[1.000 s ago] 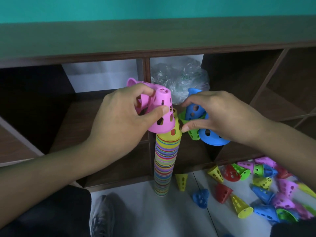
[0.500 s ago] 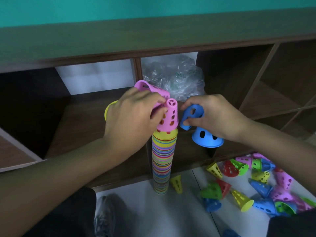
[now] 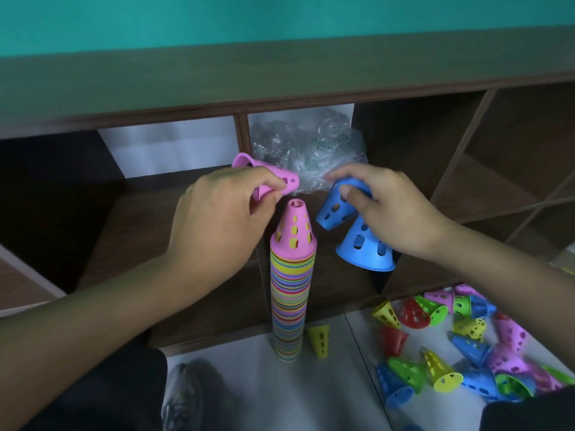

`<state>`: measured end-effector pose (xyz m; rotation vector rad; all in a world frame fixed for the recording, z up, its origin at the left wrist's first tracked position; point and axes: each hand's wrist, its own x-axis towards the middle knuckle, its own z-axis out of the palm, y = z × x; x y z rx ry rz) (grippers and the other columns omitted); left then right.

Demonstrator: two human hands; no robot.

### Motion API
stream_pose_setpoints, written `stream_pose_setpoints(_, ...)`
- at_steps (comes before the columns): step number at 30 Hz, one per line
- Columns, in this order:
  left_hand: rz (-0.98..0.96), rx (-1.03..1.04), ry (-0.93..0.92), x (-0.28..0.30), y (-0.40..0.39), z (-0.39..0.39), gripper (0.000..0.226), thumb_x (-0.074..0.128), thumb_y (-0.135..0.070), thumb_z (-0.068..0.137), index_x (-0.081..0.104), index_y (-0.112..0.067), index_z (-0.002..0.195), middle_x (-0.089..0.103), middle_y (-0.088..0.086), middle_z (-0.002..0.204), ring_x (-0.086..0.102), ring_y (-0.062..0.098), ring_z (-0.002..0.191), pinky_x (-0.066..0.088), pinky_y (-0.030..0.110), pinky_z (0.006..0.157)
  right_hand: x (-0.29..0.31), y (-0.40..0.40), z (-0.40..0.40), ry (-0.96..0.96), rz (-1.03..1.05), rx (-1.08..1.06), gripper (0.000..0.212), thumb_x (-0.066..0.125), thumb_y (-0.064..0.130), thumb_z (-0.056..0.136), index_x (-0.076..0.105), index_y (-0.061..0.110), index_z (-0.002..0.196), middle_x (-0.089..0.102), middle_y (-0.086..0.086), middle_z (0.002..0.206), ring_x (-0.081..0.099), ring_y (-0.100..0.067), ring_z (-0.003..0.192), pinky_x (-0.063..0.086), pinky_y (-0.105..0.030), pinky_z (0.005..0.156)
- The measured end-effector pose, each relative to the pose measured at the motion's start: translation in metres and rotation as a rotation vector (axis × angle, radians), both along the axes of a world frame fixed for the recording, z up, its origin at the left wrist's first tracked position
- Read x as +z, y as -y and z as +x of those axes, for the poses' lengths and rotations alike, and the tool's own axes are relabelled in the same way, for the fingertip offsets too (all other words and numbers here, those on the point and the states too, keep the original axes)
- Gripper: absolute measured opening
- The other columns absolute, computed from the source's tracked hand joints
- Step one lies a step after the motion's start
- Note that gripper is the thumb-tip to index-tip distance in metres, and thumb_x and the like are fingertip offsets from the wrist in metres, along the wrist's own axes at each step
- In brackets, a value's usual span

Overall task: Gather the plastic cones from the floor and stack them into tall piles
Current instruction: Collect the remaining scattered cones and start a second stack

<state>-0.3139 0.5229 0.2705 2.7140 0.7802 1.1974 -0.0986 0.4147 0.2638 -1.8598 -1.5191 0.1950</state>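
A tall striped pile of cones [image 3: 289, 300] stands on the floor in front of the shelf unit, topped by a pink cone [image 3: 294, 231]. My left hand [image 3: 217, 222] grips another pink cone [image 3: 280, 177] lying sideways, just above and left of the pile's tip. My right hand [image 3: 392, 209] holds two blue cones: one [image 3: 334, 209] pinched between thumb and fingers and tilted left, the other [image 3: 367, 247] hanging under the palm. Several loose cones [image 3: 460, 346] in mixed colours lie on the floor at the lower right.
A dark wooden shelf unit [image 3: 311, 91] with open compartments rises behind the pile; a crumpled clear plastic bag [image 3: 308, 147] sits in the middle one. A single yellow cone [image 3: 320, 339] lies beside the pile's base. My shoe [image 3: 182, 396] is on the white floor below.
One pink cone now sits seated on top of the pile. My left hand has lifted away upward with a second pink cone. My right hand shifted slightly, its blue cones now spread apart.
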Motion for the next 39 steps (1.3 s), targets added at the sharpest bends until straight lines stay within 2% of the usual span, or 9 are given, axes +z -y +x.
stream_pose_setpoints(2, -0.029, -0.012, 0.016, 0.001, -0.001, -0.005, 0.009, 0.073, -0.03, 0.089, 0.076, -0.033, 0.097, 0.042, -0.023, 0.062, 0.045, 0.014, 0.058, 0.049, 0.035, 0.059, 0.004, -0.001, -0.001, -0.12, 0.068, -0.012, 0.04, 0.054, 0.011, 0.102, 0.054, 0.033, 0.136, 0.07, -0.014, 0.099, 0.068, -0.027, 0.083, 0.055, -0.04, 0.076)
stream_pose_setpoints(6, -0.038, -0.037, 0.034, 0.005, -0.002, -0.014, 0.02, 0.075, -0.043, 0.085, 0.077, -0.032, 0.102, 0.042, -0.027, 0.063, 0.042, 0.006, 0.058, 0.043, 0.03, 0.061, 0.024, -0.001, -0.015, -0.576, 0.214, -0.014, 0.044, 0.054, 0.004, 0.101, 0.047, 0.025, 0.14, 0.069, -0.025, 0.094, 0.069, -0.024, 0.073, 0.054, -0.03, 0.067)
stream_pose_setpoints(9, -0.004, -0.067, 0.039, 0.008, -0.002, -0.017, 0.034, 0.072, -0.055, 0.083, 0.076, -0.03, 0.106, 0.039, -0.03, 0.067, 0.037, 0.005, 0.065, 0.039, 0.027, 0.064, 0.034, 0.001, -0.031, -0.795, 0.233, 0.029, 0.043, 0.056, 0.004, 0.1, 0.049, 0.022, 0.138, 0.072, -0.018, 0.093, 0.07, -0.02, 0.075, 0.057, -0.029, 0.067)
stream_pose_setpoints(15, 0.028, -0.101, 0.025, 0.009, 0.005, -0.014, 0.046, 0.061, -0.064, 0.078, 0.071, -0.03, 0.107, 0.047, -0.023, 0.083, 0.04, 0.003, 0.074, 0.039, 0.025, 0.065, 0.034, 0.003, -0.049, -1.059, 0.127, 0.086, 0.031, 0.053, 0.01, 0.101, 0.056, 0.009, 0.131, 0.068, -0.025, 0.118, 0.071, -0.028, 0.091, 0.06, -0.031, 0.073)
stream_pose_setpoints(18, 0.038, -0.073, 0.022, 0.011, 0.007, -0.015, 0.039, 0.061, -0.06, 0.082, 0.07, -0.033, 0.108, 0.04, -0.026, 0.076, 0.035, 0.0, 0.075, 0.034, 0.024, 0.066, 0.033, 0.002, -0.044, -0.965, 0.077, 0.085, 0.033, 0.057, 0.016, 0.097, 0.057, 0.009, 0.13, 0.072, -0.018, 0.112, 0.071, -0.03, 0.096, 0.061, -0.038, 0.079)
stream_pose_setpoints(23, 0.032, -0.07, 0.018, 0.019, 0.008, -0.015, 0.034, 0.063, -0.054, 0.083, 0.072, -0.03, 0.106, 0.037, -0.025, 0.067, 0.039, 0.008, 0.066, 0.038, 0.027, 0.06, 0.027, 0.007, -0.034, -0.414, -0.032, 0.126, 0.069, 0.077, 0.039, 0.07, 0.056, 0.021, 0.133, 0.071, 0.007, 0.11, 0.07, -0.007, 0.099, 0.053, -0.02, 0.083)
stream_pose_setpoints(27, -0.014, -0.1, 0.009, 0.021, 0.011, -0.012, 0.033, 0.068, -0.051, 0.081, 0.073, -0.032, 0.107, 0.04, -0.023, 0.064, 0.043, 0.007, 0.061, 0.044, 0.029, 0.058, 0.02, 0.004, -0.035, 0.087, -0.091, 0.018, 0.082, 0.082, 0.054, 0.064, 0.048, 0.036, 0.137, 0.052, 0.011, 0.124, 0.055, -0.007, 0.109, 0.047, -0.028, 0.094)
stream_pose_setpoints(32, -0.029, -0.091, 0.032, 0.024, 0.011, -0.008, 0.024, 0.071, -0.047, 0.082, 0.076, -0.03, 0.099, 0.039, -0.024, 0.058, 0.045, 0.004, 0.057, 0.04, 0.027, 0.057, 0.01, -0.002, -0.037, 0.097, -0.141, 0.066, 0.068, 0.08, 0.043, 0.078, 0.044, 0.037, 0.136, 0.043, 0.007, 0.124, 0.052, -0.007, 0.109, 0.048, -0.028, 0.096)
stream_pose_setpoints(39, -0.084, -0.061, 0.034, 0.019, 0.003, -0.012, 0.017, 0.077, -0.042, 0.085, 0.076, -0.03, 0.097, 0.038, -0.025, 0.054, 0.043, -0.004, 0.052, 0.033, 0.023, 0.058, -0.017, -0.018, -0.022, -0.165, -0.27, 0.134, 0.062, 0.076, 0.056, 0.077, 0.052, 0.034, 0.13, 0.063, 0.006, 0.121, 0.064, -0.006, 0.109, 0.056, -0.035, 0.093)
